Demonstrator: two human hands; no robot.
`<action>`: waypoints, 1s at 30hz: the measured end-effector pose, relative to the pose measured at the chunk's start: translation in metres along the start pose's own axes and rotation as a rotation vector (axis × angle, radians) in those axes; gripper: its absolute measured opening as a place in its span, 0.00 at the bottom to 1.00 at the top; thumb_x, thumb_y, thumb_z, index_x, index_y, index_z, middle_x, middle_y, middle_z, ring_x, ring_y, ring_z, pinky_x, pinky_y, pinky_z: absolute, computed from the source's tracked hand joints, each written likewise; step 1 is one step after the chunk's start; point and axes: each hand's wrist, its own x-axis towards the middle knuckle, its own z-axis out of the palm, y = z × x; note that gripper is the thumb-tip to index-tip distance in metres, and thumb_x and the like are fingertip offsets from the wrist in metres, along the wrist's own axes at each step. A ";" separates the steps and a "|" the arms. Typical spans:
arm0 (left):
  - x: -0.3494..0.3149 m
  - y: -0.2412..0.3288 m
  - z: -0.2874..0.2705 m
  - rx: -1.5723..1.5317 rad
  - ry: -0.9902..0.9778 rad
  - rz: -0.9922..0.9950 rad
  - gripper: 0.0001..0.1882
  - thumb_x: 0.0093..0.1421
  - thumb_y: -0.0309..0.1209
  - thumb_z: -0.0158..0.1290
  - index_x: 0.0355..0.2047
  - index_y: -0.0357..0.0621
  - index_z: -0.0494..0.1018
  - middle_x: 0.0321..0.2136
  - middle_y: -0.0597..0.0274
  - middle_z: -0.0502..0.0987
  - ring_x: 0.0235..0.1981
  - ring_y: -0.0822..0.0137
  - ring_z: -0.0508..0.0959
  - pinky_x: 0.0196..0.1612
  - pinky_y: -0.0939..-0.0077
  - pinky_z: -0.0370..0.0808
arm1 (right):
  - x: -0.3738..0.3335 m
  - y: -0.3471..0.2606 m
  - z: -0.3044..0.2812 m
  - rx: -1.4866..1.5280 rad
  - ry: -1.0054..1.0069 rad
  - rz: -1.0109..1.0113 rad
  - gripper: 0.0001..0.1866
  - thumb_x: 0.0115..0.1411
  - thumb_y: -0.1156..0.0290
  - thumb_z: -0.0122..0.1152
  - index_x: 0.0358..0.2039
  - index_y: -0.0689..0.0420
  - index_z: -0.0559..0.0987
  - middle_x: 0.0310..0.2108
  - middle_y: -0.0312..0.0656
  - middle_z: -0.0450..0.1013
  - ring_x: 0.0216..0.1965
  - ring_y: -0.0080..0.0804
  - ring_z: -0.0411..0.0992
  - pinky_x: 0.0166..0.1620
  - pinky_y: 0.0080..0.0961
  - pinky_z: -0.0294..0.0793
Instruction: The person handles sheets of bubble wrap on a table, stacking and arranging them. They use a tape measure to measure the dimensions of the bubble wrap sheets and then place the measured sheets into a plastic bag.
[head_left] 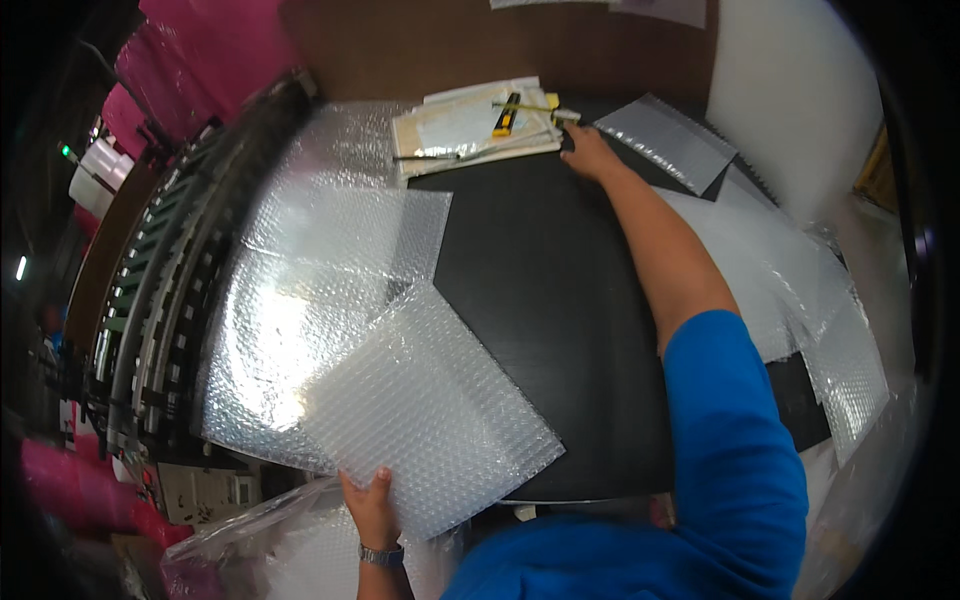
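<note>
My left hand [372, 508], with a watch on its wrist, grips the near lower edge of a clear bubble wrap sheet [425, 400]. The thumb lies on top of the sheet; part of the hand is hidden. This sheet lies at a slant, partly over a larger shiny bubble wrap sheet [265, 330]. My right arm stretches to the far side of the table. There my right hand [590, 152] has thumb and fingers apart, its fingertips by a small white and yellow item [566, 115]. Beside it, a yellow-and-black utility knife [507, 116] rests on a stack of papers [432, 130].
A black tabletop [545, 290] lies under the sheets. More bubble wrap pieces [765, 265] spread on the right, with a flat clear pouch [670, 142] behind them. A roller conveyor [165, 270] runs along the left. A brown board [500, 50] stands at the back.
</note>
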 end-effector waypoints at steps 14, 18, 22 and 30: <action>0.004 0.007 0.006 0.264 0.134 -0.210 0.44 0.43 0.48 0.60 0.53 0.35 0.55 0.44 0.54 0.65 0.45 0.63 0.66 0.48 0.69 0.63 | 0.096 0.027 0.037 -0.069 0.141 0.054 0.29 0.52 0.64 0.49 0.56 0.45 0.60 0.60 0.54 0.45 0.58 0.56 0.50 0.59 0.39 0.51; 0.005 0.010 0.008 0.233 0.137 -0.194 0.41 0.44 0.45 0.60 0.52 0.36 0.56 0.45 0.55 0.66 0.45 0.63 0.66 0.48 0.70 0.63 | 0.091 0.036 0.048 -0.131 0.368 0.042 0.26 0.51 0.57 0.51 0.49 0.55 0.67 0.47 0.51 0.66 0.48 0.45 0.64 0.52 0.33 0.63; 0.006 0.009 0.002 0.130 0.085 -0.170 0.34 0.47 0.37 0.59 0.51 0.37 0.58 0.45 0.55 0.66 0.46 0.64 0.67 0.49 0.71 0.63 | 0.085 0.070 0.043 -0.026 0.416 0.157 0.41 0.37 0.44 0.63 0.50 0.54 0.66 0.50 0.57 0.62 0.52 0.51 0.60 0.53 0.33 0.61; 0.007 0.003 0.005 0.245 0.036 0.243 0.39 0.52 0.34 0.56 0.57 0.32 0.48 0.49 0.48 0.64 0.49 0.59 0.65 0.52 0.68 0.61 | -0.054 -0.007 -0.010 1.378 0.213 0.244 0.13 0.52 0.59 0.51 0.31 0.54 0.68 0.21 0.36 0.66 0.20 0.27 0.66 0.21 0.24 0.68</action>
